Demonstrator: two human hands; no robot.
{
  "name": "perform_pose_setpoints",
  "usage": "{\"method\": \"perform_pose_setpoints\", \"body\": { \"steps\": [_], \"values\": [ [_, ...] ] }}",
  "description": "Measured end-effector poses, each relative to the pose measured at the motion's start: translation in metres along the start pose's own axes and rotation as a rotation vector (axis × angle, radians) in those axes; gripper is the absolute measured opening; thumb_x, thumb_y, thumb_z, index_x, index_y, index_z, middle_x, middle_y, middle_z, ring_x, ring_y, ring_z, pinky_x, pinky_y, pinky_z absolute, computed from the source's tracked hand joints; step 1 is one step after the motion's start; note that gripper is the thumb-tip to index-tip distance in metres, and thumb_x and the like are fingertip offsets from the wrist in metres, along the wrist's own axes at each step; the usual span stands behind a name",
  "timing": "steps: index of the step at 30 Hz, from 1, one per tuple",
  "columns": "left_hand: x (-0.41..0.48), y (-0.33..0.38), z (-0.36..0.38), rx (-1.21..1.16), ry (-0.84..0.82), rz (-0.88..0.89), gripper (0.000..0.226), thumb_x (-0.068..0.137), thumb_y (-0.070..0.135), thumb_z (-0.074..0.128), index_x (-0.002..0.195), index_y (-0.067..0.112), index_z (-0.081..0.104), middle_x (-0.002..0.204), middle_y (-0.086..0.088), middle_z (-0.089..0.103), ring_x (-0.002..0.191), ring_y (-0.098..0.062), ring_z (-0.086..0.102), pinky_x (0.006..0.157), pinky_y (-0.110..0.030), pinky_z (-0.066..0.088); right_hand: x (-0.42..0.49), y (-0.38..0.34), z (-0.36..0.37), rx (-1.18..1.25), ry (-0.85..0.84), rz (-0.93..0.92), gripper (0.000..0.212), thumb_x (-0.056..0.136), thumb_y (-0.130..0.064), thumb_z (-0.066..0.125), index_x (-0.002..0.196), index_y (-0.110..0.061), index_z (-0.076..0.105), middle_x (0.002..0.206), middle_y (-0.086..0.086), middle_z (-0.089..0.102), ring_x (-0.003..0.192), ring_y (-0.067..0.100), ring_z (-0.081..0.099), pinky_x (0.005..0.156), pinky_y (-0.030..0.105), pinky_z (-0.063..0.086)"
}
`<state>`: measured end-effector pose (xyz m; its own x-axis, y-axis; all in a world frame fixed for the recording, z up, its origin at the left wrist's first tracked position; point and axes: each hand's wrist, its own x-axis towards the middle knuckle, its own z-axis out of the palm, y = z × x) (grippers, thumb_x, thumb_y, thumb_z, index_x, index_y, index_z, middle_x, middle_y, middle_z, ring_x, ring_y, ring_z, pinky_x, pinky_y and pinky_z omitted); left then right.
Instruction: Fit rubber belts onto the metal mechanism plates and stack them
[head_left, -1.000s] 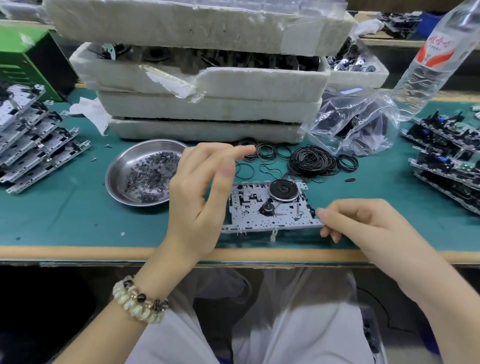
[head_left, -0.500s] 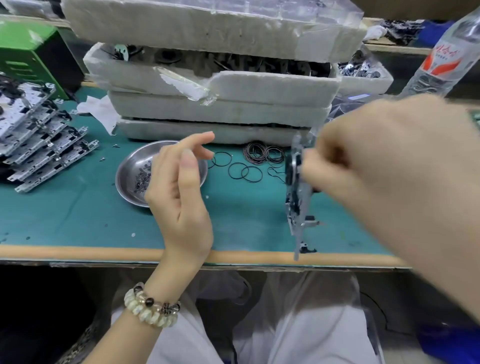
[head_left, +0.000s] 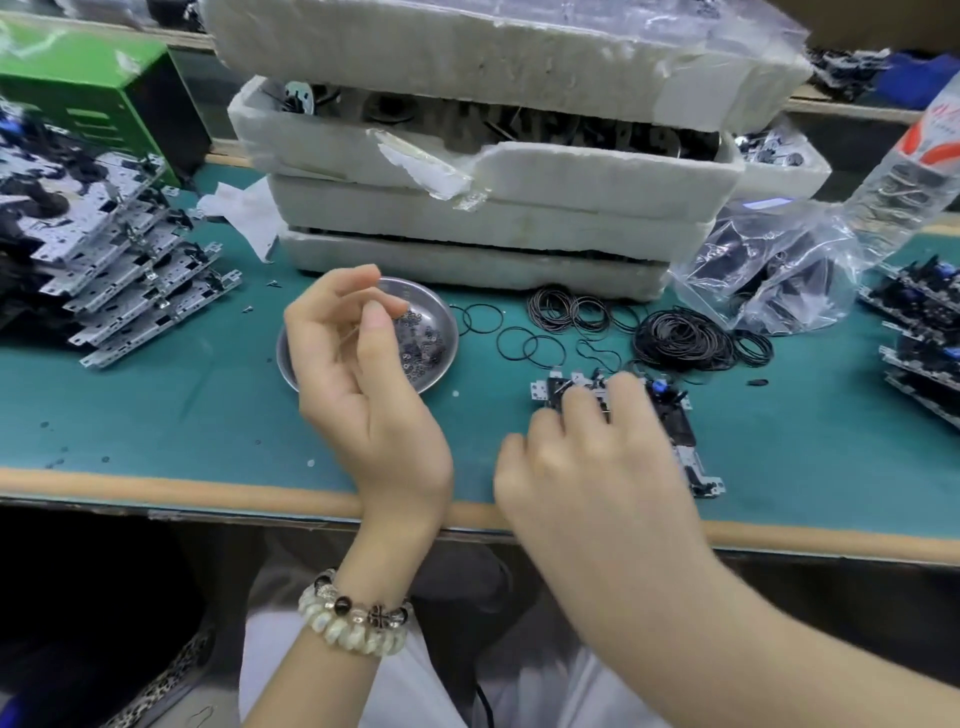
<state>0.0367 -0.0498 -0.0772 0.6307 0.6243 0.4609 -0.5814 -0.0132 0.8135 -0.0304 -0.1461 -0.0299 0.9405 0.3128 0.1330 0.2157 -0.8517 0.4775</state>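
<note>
Plate: turned since half a second ago from standing on edge in the air to lying flat on the green mat, lower right of centre; darker component side showing, left part covered.
Right hand: lowered with it; spread over the plate, fingertips near its far edge; too blurred to tell grip from mere rest.
Left hand: raised at centre left in front of the steel dish, much as a second ago; fingers loosely curled, thumb near the forefinger, nothing plainly held.
Rubber belts: loose black heap and scattered rings on the mat just above the plate; none seen fitted from this side.
Handling, plate: probably light but rigid sheet metal, with sharp tabs and small delicate parts; best taken by two opposite bare edges, clear of pulleys and levers.
Handling, belt: thin, soft, stretchy, apt to twist or spring off; best pinched singly between thumb and forefinger, hooked over one pulley, then stretched to the next.
Plate stack: stepped pile at the left edge, upper half; likely destination once belted.
</note>
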Motion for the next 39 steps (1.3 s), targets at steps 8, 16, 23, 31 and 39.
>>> {"method": "perform_pose_setpoints", "body": {
  "steps": [8, 16, 23, 31, 39],
  "values": [
    [0.001, -0.001, 0.001, 0.006, 0.057, 0.004, 0.020, 0.099, -0.002, 0.035, 0.110, 0.009, 0.047, 0.095, -0.017, 0.053, 0.088, -0.017, 0.052, 0.081, -0.033, 0.043, 0.063, 0.020, -0.005, 0.328, 0.056, -0.027, 0.012, 0.090, -0.035, 0.062, 0.091, -0.023, 0.061, 0.091, -0.001, 0.058, 0.092, 0.027, 0.054, 0.070, 0.033, 0.023],
    [0.004, 0.006, 0.004, -0.026, 0.110, -0.041, 0.023, 0.097, 0.002, 0.033, 0.108, 0.017, 0.046, 0.095, -0.016, 0.051, 0.089, -0.026, 0.047, 0.079, -0.039, 0.040, 0.113, -0.028, 0.011, 0.467, 0.050, -0.052, 0.023, 0.088, -0.022, 0.059, 0.077, -0.023, 0.039, 0.099, 0.004, 0.046, 0.106, 0.028, 0.041, 0.075, 0.035, 0.023],
    [0.005, 0.004, 0.005, -0.052, 0.132, -0.046, 0.022, 0.097, 0.000, 0.033, 0.107, 0.016, 0.046, 0.096, -0.019, 0.052, 0.087, -0.027, 0.047, 0.077, -0.028, 0.040, 0.117, -0.035, 0.013, 0.442, 0.145, -0.114, 0.044, 0.091, -0.021, 0.053, 0.062, -0.022, 0.021, 0.066, -0.005, 0.023, 0.084, 0.023, 0.026, 0.074, 0.035, 0.019],
    [0.005, 0.005, 0.005, -0.060, 0.141, -0.052, 0.021, 0.096, 0.001, 0.034, 0.106, 0.015, 0.046, 0.096, -0.018, 0.051, 0.088, -0.032, 0.045, 0.079, -0.038, 0.036, 0.117, -0.037, 0.016, 0.412, 0.193, -0.129, 0.044, 0.089, -0.017, 0.054, 0.061, -0.020, 0.020, 0.067, -0.005, 0.024, 0.082, 0.023, 0.028, 0.073, 0.035, 0.019],
    [0.005, 0.005, 0.006, -0.065, 0.130, -0.044, 0.021, 0.096, 0.000, 0.033, 0.107, 0.013, 0.045, 0.094, -0.015, 0.051, 0.087, -0.030, 0.044, 0.077, -0.034, 0.038, 0.118, -0.032, 0.012, 0.487, 0.246, -0.079, 0.033, 0.089, -0.011, 0.044, 0.065, -0.022, 0.025, 0.078, -0.002, 0.035, 0.083, 0.022, 0.029, 0.071, 0.035, 0.020]
  ]
}}
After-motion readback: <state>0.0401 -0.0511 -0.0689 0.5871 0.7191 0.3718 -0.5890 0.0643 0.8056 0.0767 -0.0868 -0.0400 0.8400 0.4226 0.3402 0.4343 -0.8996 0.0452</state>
